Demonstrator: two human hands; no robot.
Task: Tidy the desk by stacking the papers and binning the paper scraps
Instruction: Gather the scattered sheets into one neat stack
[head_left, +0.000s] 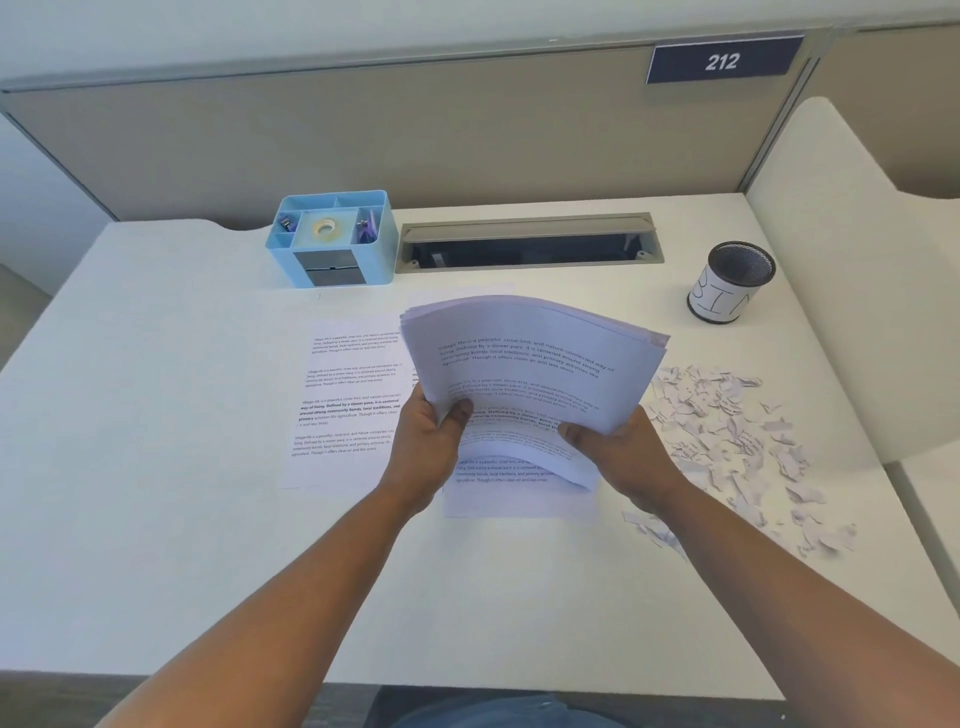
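A stack of printed papers (530, 358) is lifted above the middle of the white desk (156, 415), its far edge curving upward. My left hand (431, 441) grips its near left corner, thumb on top. My right hand (623, 452) grips the near right corner the same way. One printed sheet (345, 400) lies flat on the desk to the left of my hands. Another sheet (509, 491) lies flat under the lifted stack. A heap of torn paper scraps (737, 436) is spread on the desk right of my right hand. A black mesh cup labelled BIN (732, 283) stands at the back right.
A light blue desk organiser (332, 241) with tape and clips stands at the back left of centre. An open cable slot (527, 244) runs along the back edge. A beige partition with a "212" sign (722, 61) rises behind. A white side panel (841, 260) bounds the right.
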